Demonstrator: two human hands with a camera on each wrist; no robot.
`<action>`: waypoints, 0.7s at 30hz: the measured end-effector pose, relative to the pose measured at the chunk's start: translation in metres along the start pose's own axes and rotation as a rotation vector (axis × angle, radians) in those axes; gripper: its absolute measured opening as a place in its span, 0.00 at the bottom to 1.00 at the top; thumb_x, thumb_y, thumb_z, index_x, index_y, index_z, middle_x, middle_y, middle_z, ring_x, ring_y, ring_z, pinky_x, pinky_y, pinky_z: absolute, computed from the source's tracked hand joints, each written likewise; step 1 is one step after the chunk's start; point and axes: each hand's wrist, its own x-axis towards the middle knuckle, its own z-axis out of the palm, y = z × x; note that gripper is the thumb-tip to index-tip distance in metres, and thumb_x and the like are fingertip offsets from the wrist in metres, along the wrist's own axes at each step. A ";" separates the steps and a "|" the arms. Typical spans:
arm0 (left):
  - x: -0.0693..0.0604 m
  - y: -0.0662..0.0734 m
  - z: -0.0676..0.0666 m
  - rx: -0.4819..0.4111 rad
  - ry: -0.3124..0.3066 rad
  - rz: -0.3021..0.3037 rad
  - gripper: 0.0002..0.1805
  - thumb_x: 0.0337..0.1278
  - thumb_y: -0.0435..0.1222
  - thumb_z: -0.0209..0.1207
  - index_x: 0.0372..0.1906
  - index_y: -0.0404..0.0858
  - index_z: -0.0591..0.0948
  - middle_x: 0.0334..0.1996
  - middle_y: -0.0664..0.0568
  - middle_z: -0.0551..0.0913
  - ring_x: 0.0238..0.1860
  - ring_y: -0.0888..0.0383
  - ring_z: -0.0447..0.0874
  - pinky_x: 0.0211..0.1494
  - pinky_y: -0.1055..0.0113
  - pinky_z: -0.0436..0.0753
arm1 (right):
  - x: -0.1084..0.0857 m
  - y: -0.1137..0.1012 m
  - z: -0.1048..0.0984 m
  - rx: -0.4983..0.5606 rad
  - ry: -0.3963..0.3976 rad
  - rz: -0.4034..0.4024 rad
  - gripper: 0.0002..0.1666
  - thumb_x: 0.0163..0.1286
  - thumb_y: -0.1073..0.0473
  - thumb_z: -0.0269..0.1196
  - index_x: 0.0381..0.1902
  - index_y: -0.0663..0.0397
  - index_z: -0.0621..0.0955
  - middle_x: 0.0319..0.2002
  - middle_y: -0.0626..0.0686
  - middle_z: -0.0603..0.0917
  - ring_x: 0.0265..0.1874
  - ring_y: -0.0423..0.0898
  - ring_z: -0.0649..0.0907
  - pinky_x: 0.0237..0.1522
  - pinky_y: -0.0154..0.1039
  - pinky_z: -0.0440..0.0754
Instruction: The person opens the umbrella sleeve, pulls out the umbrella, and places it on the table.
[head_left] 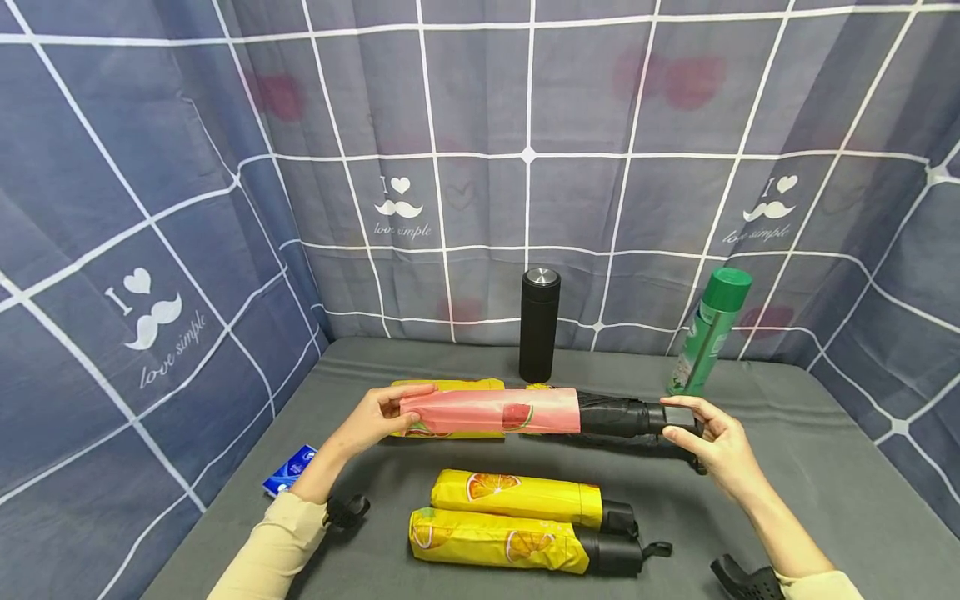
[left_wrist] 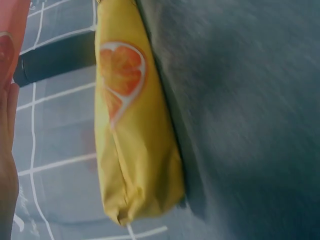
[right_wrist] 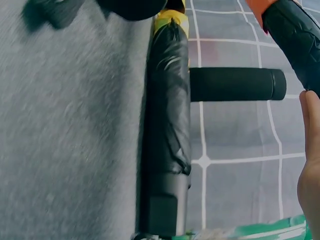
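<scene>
Spreading below me, a grey sheet (head_left: 693,512) covers the surface; a gridded blue-grey curtain (head_left: 480,100) hangs behind and on both sides, printed with white moustaches (head_left: 400,208). I hold the umbrella (head_left: 611,414) raised above the sheet, and read the clock from its middle. A pink sleeve (head_left: 472,411) covers its 9 o'clock side; the black rest sticks out toward 3. My left hand (head_left: 371,421) pinches the pink sleeve's outer end; my right hand (head_left: 716,437) grasps the umbrella by its handle (head_left: 654,419). Just beyond, a second umbrella (right_wrist: 167,110) lies on the sheet, its left part in a yellow sleeve (head_left: 450,385), its black part bare. At 6 o'clock a third umbrella (head_left: 517,497) and a fourth umbrella (head_left: 498,540) lie side by side, both sleeved in yellow. A capped black flask (head_left: 539,329) stands at 12, a capped green can (head_left: 708,333) at 2; I can't see inside either. Just under 9, a blue packet (head_left: 288,473) lies partly behind my left arm (head_left: 322,468).
</scene>
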 end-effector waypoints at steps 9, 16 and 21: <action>-0.019 -0.009 -0.019 0.062 0.016 -0.069 0.22 0.58 0.21 0.56 0.59 0.23 0.71 0.37 0.48 0.82 0.22 0.61 0.75 0.23 0.62 0.77 | -0.008 0.007 -0.013 0.097 0.012 0.056 0.22 0.61 0.81 0.57 0.53 0.67 0.77 0.50 0.47 0.78 0.39 0.36 0.77 0.35 0.29 0.77; -0.029 -0.015 -0.027 0.080 0.037 -0.111 0.22 0.58 0.24 0.58 0.58 0.25 0.73 0.38 0.49 0.83 0.22 0.61 0.76 0.23 0.57 0.76 | -0.017 0.013 -0.026 0.085 0.019 0.105 0.21 0.62 0.80 0.56 0.54 0.70 0.75 0.46 0.46 0.79 0.30 0.34 0.75 0.22 0.33 0.71; -0.032 -0.017 -0.029 0.083 0.035 -0.107 0.21 0.58 0.24 0.58 0.58 0.23 0.73 0.42 0.50 0.83 0.23 0.63 0.75 0.24 0.60 0.76 | -0.024 0.019 -0.035 0.096 0.019 0.115 0.22 0.62 0.81 0.56 0.54 0.67 0.76 0.45 0.46 0.80 0.27 0.32 0.73 0.19 0.31 0.69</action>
